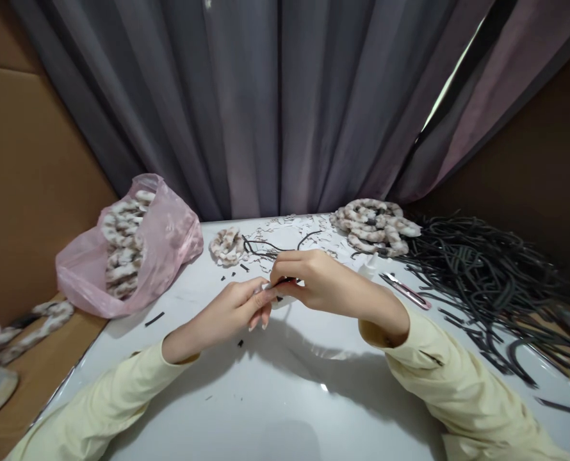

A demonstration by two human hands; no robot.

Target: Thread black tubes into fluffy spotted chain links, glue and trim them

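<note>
I look down on a white table (179, 410), with a heap of black cords (487, 262) at three o'clock from the hands. The right hand (314, 278) comes in from four, the left hand (244, 301) from eight; both fingertips pinch a slim dark strip (287, 280) where they meet, neither nearer. Its long axis seems to run nine to three; fingers cover most of it.

At twelve o'clock, a curtain (285, 109) is coloured purplish grey; at nine, a bag (172, 221) is tinted pink; at three, cords (491, 269) are coloured black. The held strip (285, 280) is also coloured black; fluffy coils (378, 230) are mottled white and brown.
</note>
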